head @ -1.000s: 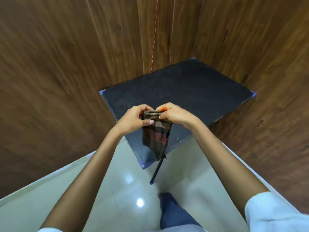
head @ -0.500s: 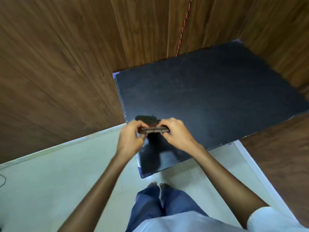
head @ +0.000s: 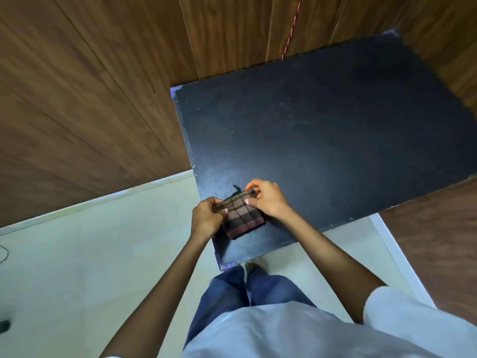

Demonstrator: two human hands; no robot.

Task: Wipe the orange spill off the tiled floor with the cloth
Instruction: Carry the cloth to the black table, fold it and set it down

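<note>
Over black table (head: 322, 130) | left hand (head: 206, 218), right hand (head: 268, 200) grips pinch folded cloth (head: 241, 215)

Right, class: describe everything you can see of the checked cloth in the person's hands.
The cloth is a small folded piece of woven fabric, dark brown with a checked pattern and a reddish band near its lower edge. It lies over the near corner of the black tabletop. The left hand and right hand pinch its upper edge at either end. A loose dark thread sticks up from the top.
</note>
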